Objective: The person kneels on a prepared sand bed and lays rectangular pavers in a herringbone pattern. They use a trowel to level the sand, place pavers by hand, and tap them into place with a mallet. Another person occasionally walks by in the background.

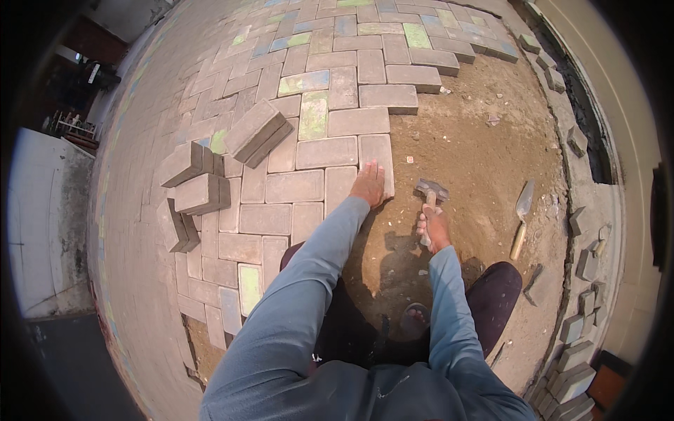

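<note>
My left hand (369, 184) rests with its fingers stretched out on the near end of a grey paving block (375, 153), at the edge of the laid pavement. The fingers lie flat and do not wrap round the block. To its right, my right hand (435, 228) is closed round the wooden handle of a club hammer (431, 189). The hammer's grey metal head points away from me, over the bare sandy soil (449, 133). Whether the head touches the soil, I cannot tell.
Several loose paving blocks (258, 133) lie stacked on the pavement at the left. A trowel (521, 217) with a wooden handle lies on the soil at the right. Beyond it run a cracked concrete edge and an open drain (583, 105), with more blocks (576, 382) piled near the wall.
</note>
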`<state>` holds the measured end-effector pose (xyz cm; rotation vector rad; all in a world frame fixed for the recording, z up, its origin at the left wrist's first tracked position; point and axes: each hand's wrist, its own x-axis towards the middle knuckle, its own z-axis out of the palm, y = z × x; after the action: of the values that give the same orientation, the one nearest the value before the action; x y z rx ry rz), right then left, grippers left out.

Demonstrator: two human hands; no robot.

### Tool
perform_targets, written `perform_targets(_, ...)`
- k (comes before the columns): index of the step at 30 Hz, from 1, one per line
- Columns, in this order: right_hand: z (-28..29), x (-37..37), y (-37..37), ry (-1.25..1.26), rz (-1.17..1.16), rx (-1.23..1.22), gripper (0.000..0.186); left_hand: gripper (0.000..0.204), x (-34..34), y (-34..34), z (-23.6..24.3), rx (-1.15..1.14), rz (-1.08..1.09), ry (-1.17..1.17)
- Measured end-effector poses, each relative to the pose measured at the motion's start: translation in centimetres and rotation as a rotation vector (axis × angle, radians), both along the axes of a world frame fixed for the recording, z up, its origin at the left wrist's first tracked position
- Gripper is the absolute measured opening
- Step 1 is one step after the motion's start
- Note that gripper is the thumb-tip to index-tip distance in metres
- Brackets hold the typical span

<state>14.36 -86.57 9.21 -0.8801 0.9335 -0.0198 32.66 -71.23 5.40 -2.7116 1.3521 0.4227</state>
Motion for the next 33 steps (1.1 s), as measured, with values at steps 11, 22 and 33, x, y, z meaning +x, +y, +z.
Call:
perform_targets(11,7.9,-16.2,-3.5,-0.269,-0.526,0.453,0.006,0.043,13.8,16.6,12.7,-0.411,0.165,-0.227)
perform_targets(22,34.6,-26.9,-5.6,0.410,-0.142,-0.978,0.022,0.136,27.1,25.7,9.7,0.012,0.635,-0.088)
perform_targets(33,13.9,-23.6,-6.0,0.451,0.407,-0.641,0.042,0.128,24.8,25.2,9.9,-0.114,0.651,-0.234)
